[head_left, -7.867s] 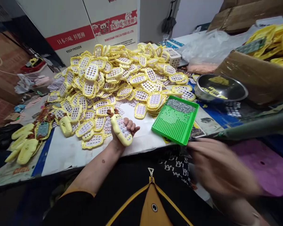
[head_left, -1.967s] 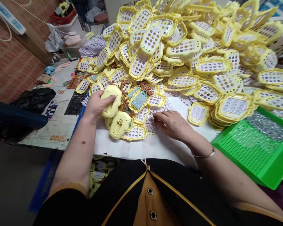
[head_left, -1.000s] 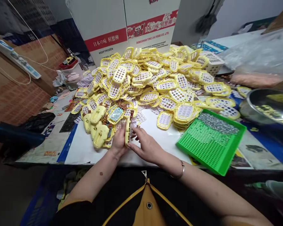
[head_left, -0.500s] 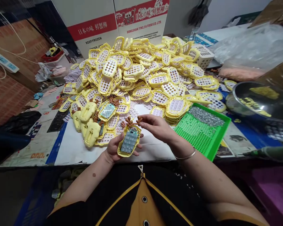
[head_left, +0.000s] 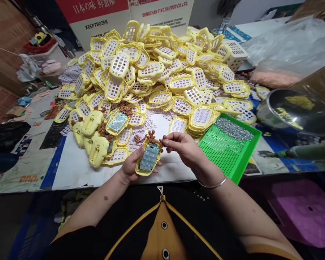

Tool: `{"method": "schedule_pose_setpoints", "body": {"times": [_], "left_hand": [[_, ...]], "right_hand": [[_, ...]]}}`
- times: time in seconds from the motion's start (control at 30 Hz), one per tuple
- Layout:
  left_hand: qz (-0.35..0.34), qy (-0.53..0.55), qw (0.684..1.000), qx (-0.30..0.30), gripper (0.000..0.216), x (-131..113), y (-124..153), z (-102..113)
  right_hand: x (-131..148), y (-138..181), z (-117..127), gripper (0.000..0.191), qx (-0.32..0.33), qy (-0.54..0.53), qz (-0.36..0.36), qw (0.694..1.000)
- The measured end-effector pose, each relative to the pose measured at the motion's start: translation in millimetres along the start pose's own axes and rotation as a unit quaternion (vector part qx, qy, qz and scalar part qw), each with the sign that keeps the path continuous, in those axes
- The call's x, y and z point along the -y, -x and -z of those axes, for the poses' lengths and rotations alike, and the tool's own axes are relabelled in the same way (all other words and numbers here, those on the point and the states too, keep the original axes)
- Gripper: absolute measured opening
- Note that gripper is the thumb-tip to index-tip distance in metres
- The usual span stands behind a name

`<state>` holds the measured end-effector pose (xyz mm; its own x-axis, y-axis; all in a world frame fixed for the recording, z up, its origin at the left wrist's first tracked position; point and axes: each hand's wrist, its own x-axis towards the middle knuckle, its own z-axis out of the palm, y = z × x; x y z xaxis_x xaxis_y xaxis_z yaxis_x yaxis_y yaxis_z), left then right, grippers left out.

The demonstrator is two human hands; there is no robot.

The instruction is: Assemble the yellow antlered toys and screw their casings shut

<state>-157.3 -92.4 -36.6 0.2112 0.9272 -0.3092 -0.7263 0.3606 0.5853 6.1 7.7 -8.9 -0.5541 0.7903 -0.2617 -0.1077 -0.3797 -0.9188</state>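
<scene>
My left hand is closed around a yellow toy-phone shell with a grey keypad sheet inside and a brown antler piece on top. My right hand pinches a small brown antler piece at the shell's upper right corner. Both hands hover over the white sheet at the table's near edge. Behind them rises a big heap of yellow shells with holes. Finished yellow phones lie face down to the left.
A green perforated tray with small metal screws sits at my right. A steel bowl with yellow bits stands further right, beside a clear plastic bag. A white carton stands behind the heap. A tool handle lies at right.
My left hand put a finished phone on the left pile and took up a new shell. It now lies face up in that palm while my right hand brings a brown piece to its top.
</scene>
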Motion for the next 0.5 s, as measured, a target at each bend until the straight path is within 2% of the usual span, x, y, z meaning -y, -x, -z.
{"method": "schedule_pose_setpoints", "body": {"times": [0.07, 0.17, 0.37, 0.5], "left_hand": [[-0.019, -0.014, 1.000, -0.015, 0.041, 1, -2, 0], [-0.007, -0.019, 1.000, -0.012, 0.042, 2, -4, 0], [0.050, 0.016, 0.997, 0.051, 0.047, 1, -7, 2], [0.048, -0.010, 0.998, 0.046, 0.043, -3, -12, -4]], "right_hand": [[-2, -1, 1, 0.031, -0.011, -0.006, 0.000, 1.000], [-8, -3, 4, 0.032, -0.025, -0.001, 0.028, 0.999], [-25, -2, 8, 0.035, -0.015, 0.006, 0.090, 0.996], [-29, 5, 10, 0.032, -0.083, 0.048, 0.150, 0.984]]}}
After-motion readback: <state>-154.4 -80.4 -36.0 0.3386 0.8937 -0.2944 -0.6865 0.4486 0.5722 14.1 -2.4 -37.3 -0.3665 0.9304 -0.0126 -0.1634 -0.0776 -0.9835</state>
